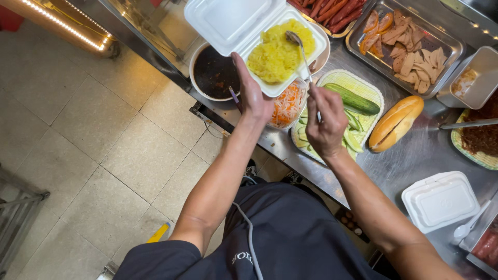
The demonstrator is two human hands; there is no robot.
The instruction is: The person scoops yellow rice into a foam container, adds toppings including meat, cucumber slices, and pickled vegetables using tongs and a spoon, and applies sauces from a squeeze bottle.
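Left hand point(252, 93) is clamped on the near edge of an open white foam box point(259, 31), thumb over the rim and fingers underneath, holding the box raised above the surface point(415, 155). Yellow sticky rice point(277, 54) fills the box's lower half; the hinged lid stands open on the far side of this hand.

Right hand point(326, 124) is closed around the handle of a metal spoon point(301, 49). The spoon's bowl rests on the yellow rice, beyond the fingertips of this hand and just to the right of the left hand.

Reference positions relative to the hands:

- Beyond and left of the left hand: a round bowl of dark sauce point(213, 72), with a utensil handle showing at its near rim.
- Between the two hands, below the foam box: a container of shredded carrot and white radish point(288, 103).
- Directly under and right of the right hand: a woven tray point(363, 85) carrying a whole cucumber point(353, 98) and cucumber slices.
- Right of the right hand: a bread roll point(397, 122) lying on the surface, just beside the woven tray.
- Further right and beyond: a metal tray of sliced meats point(410, 46).
- Far beyond the right hand: red sausages point(332, 9), partly cut off by the frame edge.
- Near right, beside the right forearm: a closed white foam box point(441, 199) with a white plastic spoon point(469, 225) just beside it.
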